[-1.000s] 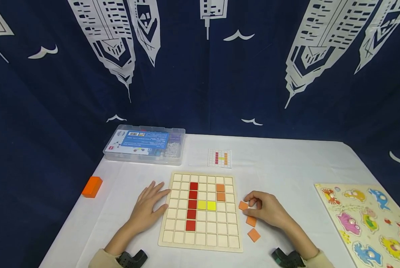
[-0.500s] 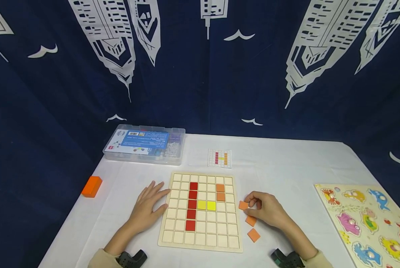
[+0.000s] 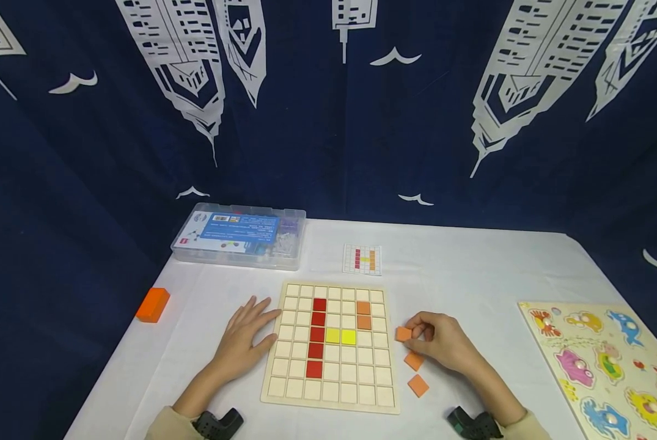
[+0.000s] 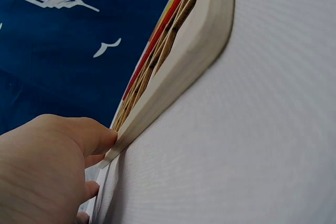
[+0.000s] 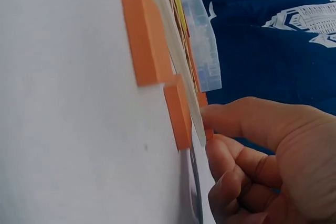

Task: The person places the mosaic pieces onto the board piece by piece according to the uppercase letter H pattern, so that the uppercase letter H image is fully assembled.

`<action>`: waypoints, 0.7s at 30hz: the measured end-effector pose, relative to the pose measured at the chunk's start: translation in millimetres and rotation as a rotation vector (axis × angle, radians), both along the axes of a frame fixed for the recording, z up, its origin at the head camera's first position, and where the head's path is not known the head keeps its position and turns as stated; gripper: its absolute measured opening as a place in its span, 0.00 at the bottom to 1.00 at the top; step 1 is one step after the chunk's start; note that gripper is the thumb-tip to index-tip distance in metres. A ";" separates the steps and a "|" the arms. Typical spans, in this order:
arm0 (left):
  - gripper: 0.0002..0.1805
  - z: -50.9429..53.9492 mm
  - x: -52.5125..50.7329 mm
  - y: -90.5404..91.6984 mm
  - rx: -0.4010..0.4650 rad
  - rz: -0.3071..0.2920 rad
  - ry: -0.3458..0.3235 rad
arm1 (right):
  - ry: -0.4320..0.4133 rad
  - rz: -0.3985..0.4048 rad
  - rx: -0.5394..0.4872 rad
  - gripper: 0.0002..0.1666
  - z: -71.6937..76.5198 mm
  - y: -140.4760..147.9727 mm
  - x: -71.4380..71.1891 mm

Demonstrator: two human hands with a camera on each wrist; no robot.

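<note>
My left hand [image 3: 244,336] rests at the left edge of a wooden grid board [image 3: 329,408], its fingertips touching the rim. In the left wrist view the thumb [image 4: 97,136] lies against that edge. To the right of the board, my right hand [image 3: 444,342] pinches an orange square tile [image 3: 403,333] between thumb and forefinger. Two loose orange tiles, one upper [image 3: 414,360] and one lower [image 3: 418,385], lie on the cloth below it. The board bears a column of red tiles [image 3: 316,334], two yellow tiles [image 3: 341,337] and two orange tiles [image 3: 363,315].
A small printed pattern card [image 3: 362,260] lies behind the board. At the back left is a clear plastic case [image 3: 239,237], and an orange block [image 3: 153,305] stands near the left table edge. An animal puzzle board [image 3: 603,366] lies at the right.
The orange tile in my right fingers has turned slightly and shifted a little up and right. My left hand stays in place on the board edge.
</note>
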State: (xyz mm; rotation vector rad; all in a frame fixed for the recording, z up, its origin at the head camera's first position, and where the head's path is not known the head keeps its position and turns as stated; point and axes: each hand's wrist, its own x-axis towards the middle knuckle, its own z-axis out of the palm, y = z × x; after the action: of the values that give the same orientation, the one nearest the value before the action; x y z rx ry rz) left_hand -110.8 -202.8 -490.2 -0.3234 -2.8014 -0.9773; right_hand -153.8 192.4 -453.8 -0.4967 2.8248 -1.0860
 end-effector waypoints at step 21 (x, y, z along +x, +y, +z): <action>0.24 -0.1 -0.7 -0.4 0.010 -0.008 0.003 | -0.006 0.152 0.042 0.12 25.8 -39.5 -6.0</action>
State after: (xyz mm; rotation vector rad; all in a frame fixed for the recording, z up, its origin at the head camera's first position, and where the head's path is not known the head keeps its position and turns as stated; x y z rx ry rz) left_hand -111.4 -203.2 -490.4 -0.3344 -2.7936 -0.9920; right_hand -159.8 152.9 -428.0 -0.6899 2.7461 -0.9959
